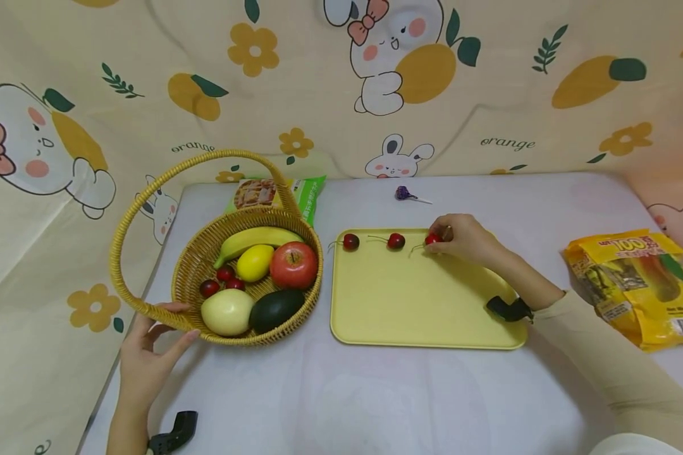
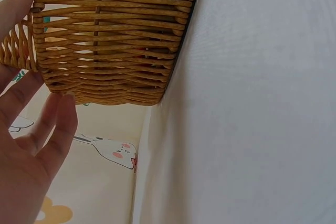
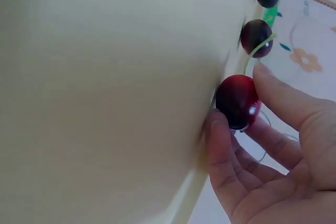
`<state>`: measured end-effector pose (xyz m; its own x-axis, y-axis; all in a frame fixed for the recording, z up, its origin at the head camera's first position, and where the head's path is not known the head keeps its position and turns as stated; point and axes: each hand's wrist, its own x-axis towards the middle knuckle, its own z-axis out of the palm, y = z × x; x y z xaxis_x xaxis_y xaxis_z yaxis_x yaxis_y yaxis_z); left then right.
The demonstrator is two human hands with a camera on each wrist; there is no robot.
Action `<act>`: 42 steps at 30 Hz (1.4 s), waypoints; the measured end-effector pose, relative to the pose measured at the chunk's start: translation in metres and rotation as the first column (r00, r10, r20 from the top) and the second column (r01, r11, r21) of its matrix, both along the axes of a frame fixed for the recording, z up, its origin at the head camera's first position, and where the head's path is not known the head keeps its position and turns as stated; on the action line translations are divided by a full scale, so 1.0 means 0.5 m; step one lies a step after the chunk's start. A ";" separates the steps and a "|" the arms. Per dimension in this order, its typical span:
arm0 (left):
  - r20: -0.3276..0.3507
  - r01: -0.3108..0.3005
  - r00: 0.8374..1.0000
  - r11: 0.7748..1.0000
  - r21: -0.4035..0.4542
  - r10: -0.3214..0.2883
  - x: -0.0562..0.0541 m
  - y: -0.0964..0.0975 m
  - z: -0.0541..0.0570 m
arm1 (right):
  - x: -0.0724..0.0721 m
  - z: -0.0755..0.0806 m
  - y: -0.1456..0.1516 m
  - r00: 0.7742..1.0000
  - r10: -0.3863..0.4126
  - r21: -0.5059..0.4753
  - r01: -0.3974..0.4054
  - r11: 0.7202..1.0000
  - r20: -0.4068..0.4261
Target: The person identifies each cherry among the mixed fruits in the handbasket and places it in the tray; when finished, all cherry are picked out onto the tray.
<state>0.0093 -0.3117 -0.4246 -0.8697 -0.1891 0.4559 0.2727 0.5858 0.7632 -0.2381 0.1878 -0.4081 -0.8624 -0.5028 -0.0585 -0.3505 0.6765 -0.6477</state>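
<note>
Beside the near left rim of a yellow wicker basket (image 1: 184, 265), my left hand (image 1: 145, 363) holds the edge near the handle's foot, thumb on the rim and fingers along the outside. In the left wrist view, the fingertips touch the woven wall (image 2: 110, 40). Over the far edge of a yellow tray (image 1: 421, 303), my right hand (image 1: 469, 240) pinches a stemmed red cherry (image 3: 237, 100) between thumb and fingers. The cherry is low at the tray surface. Two more cherries lie left of it in a row, the middle one (image 1: 396, 241) and the leftmost one (image 1: 350, 241).
Inside the basket are a banana (image 1: 258, 239), a lemon (image 1: 255, 263), a red apple (image 1: 293, 265), a pale yellow fruit (image 1: 226, 312), a dark green avocado-like fruit (image 1: 276, 309) and three cherries. A green packet (image 1: 310, 196), purple lollipop (image 1: 403, 193) and yellow bag (image 1: 637, 287) lie around.
</note>
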 end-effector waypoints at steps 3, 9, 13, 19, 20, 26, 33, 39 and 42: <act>0.001 -0.003 1.000 1.000 0.000 0.003 0.000 -0.001 0.000 | 0.001 -0.001 0.004 1.000 0.003 -0.020 -0.003 1.000 0.009; -0.001 -0.003 1.000 1.000 0.000 0.003 -0.001 -0.004 -0.004 | -0.001 0.005 0.031 0.998 0.054 -0.100 -0.056 0.993 -0.024; 0.007 -0.004 1.000 1.000 0.003 0.004 0.000 -0.003 -0.001 | -0.017 0.003 0.049 0.985 0.171 -0.223 -0.173 0.959 -0.029; 0.012 -0.007 1.000 1.000 0.005 0.007 0.001 0.000 0.004 | -0.044 -0.018 0.049 0.964 0.259 -0.309 -0.228 0.923 0.063; 0.011 -0.006 1.000 1.000 0.003 0.006 0.001 0.000 0.004 | -0.046 -0.020 0.047 0.967 0.248 -0.303 -0.217 0.928 0.065; 0.012 -0.004 1.000 1.000 0.009 0.004 0.001 0.002 0.003 | -0.048 -0.025 0.038 0.975 0.204 -0.264 -0.175 0.948 0.086; 0.032 -0.016 0.999 1.000 0.017 0.015 0.006 0.002 0.008 | -0.048 -0.026 0.029 0.976 0.202 -0.251 -0.176 0.952 0.081; 0.017 -0.010 1.000 1.000 0.017 0.009 0.006 -0.004 0.003 | -0.041 -0.002 0.022 0.976 0.217 -0.198 -0.207 0.958 0.029; 0.030 0.005 1.000 0.999 0.038 -0.006 0.001 -0.005 0.003 | -0.042 0.035 -0.006 0.966 0.251 -0.186 -0.257 0.948 -0.056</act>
<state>0.0100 -0.3143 -0.4232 -0.8842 -0.2006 0.4219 0.2522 0.5551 0.7926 -0.2591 0.1851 -0.3907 -0.7045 -0.7046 0.0849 -0.5170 0.4276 -0.7415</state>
